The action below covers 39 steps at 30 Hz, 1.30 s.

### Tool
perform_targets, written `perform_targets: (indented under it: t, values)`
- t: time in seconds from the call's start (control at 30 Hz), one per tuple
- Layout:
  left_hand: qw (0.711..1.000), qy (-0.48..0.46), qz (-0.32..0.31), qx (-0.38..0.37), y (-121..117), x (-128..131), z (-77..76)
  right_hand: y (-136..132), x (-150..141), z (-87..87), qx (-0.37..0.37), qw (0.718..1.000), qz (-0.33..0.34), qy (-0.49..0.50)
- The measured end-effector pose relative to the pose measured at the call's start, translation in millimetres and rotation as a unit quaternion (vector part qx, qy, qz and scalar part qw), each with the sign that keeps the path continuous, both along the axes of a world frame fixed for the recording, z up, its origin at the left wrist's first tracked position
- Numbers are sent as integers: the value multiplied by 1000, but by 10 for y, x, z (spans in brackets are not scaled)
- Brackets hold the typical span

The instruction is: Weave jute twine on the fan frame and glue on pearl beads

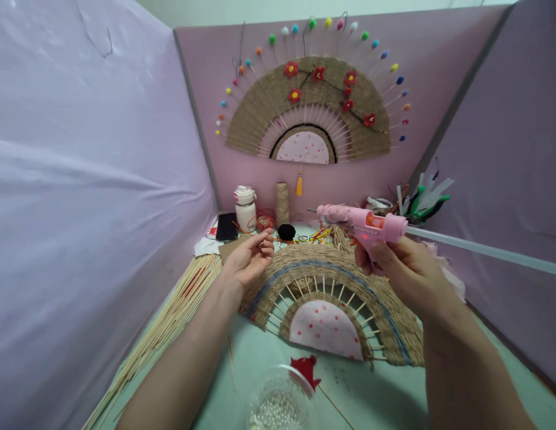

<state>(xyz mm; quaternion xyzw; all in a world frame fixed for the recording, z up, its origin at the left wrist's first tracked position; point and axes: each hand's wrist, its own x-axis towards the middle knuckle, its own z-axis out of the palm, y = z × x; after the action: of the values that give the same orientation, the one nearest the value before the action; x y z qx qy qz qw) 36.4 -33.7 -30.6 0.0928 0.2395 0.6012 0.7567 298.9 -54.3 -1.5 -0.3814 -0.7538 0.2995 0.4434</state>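
Observation:
My right hand (405, 272) grips a pink glue gun (365, 224) with a long clear glue stick poking out of its back to the right; its nozzle points left, above the table. My left hand (251, 258) hovers palm up with its fingertips pinched on something thin I cannot make out, close to a black pompom (286, 232). Below both hands lies a woven fan-shaped piece (331, 280) of jute and sticks with a blue band and a pink dotted half circle in its middle.
A bundle of bamboo sticks (170, 322) lies at the left. A clear bowl of pearl beads (278, 406) and a red felt scrap (307, 367) sit in front. A white bottle (245, 209), twine spool (282, 203) and tool cup (416, 206) stand behind. A finished fan (309, 107) hangs on the wall.

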Motion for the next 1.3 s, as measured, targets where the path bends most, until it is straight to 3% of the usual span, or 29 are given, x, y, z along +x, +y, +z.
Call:
perform_targets:
  t: [0.2, 0.53, 0.8, 1.03, 1.3]
  values:
    - [1000, 5, 7, -17, 17, 16, -52, 69, -53, -115, -32, 999, 10, -15]
    - [998, -41, -25, -49, 0, 55, -57, 31, -214, -99, -58, 996, 26, -61]
    - [996, -62, -31, -52, -23, 63, -43, 91, -223, -262, -73, 993, 40, -84]
    - [996, -62, -39, -42, -27, 68, -33, 75, -271, -239, -82, 993, 37, -82]
    - [998, -51, 8, -25, -34, 121, -57, 85, -258, -270, -83, 993, 38, -74]
